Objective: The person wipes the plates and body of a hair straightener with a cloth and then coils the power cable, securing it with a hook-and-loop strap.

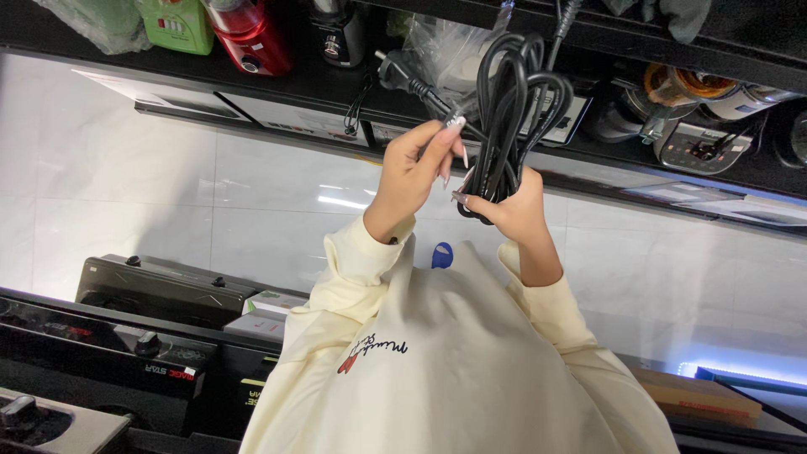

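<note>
A black power cable (503, 101) is gathered into a bundle of loops in front of a dark shelf. My right hand (514, 208) grips the bottom of the bundle. My left hand (414, 164) pinches the loose strand between thumb and fingertips, just below the black plug (395, 71), which sticks out to the upper left. Both cream sleeves rise from my cream sweatshirt (437, 361), which fills the lower middle of the view.
The dark shelf (319, 92) holds a red blender (249, 34), a green appliance (176, 23), a plastic bag and more kitchen machines (702, 134) on the right. Black appliances (160, 290) stand at lower left, a cardboard box (698, 395) at lower right, over a white tiled floor (126, 168).
</note>
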